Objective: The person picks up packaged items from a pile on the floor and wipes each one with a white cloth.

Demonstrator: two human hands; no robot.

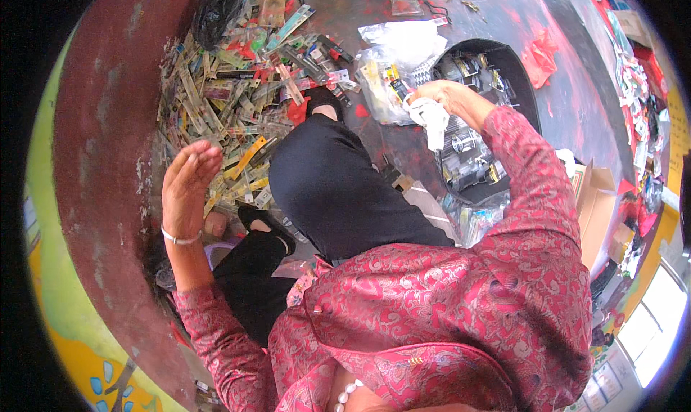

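My right hand (450, 95) is closed on a crumpled white piece (430, 117), thin like cloth or plastic; I cannot tell which. It hangs over the left side of a black tub (529, 102), which holds many small packaged items (471, 149) in clear and black wrapping. Beside that hand, a clear plastic bag (381, 88) with small yellow and black packs inside lies on the floor. My left hand (188, 178) is raised at the left with its fingers stretched out, holding nothing. Below and beyond it spreads a heap of long narrow packets (216, 109).
A dark red wall (101, 167) curves along the left. At the heap's far end sits a black plastic bag (216, 12). A red crumpled bag (540, 57) lies right of the tub, and an open cardboard box (594, 203) stands near my right elbow. My legs (345, 189) stretch between heap and tub.
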